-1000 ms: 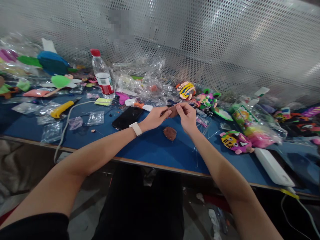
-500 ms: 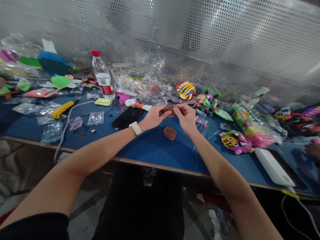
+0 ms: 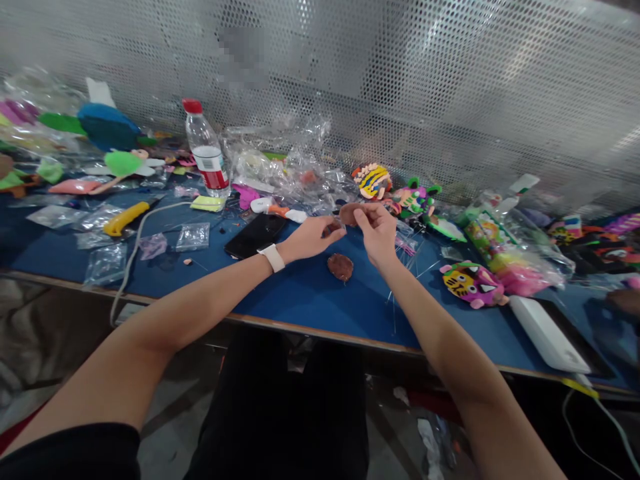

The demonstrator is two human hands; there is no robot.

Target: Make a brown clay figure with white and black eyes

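Observation:
My right hand [image 3: 379, 230] pinches a flat brown piece of modelling clay [image 3: 349, 215] between thumb and fingers, raised over the table. Just to the left, my left hand [image 3: 313, 237] is curled, thumb toward fingers, with a brownish, partly clear bit showing in its grip; what that is I cannot make out. Below both hands a brown, bumpy clay disc [image 3: 341, 267] lies flat on the blue table [image 3: 320, 303]. A black phone [image 3: 255, 235] rests beside my left wrist.
A water bottle [image 3: 207, 153] stands at the back left, near a yellow utility knife [image 3: 125, 219]. Plastic bags [image 3: 295, 167] crowd the back against the perforated metal panel [image 3: 320, 67]. To the right lie a colourful clay mask [image 3: 473, 283] and a white power bank [image 3: 547, 333].
My hands have drawn apart. The brown clay piece, earlier held between both, is now in my right hand, tipped up with its flat face showing. The disc on the table stays put.

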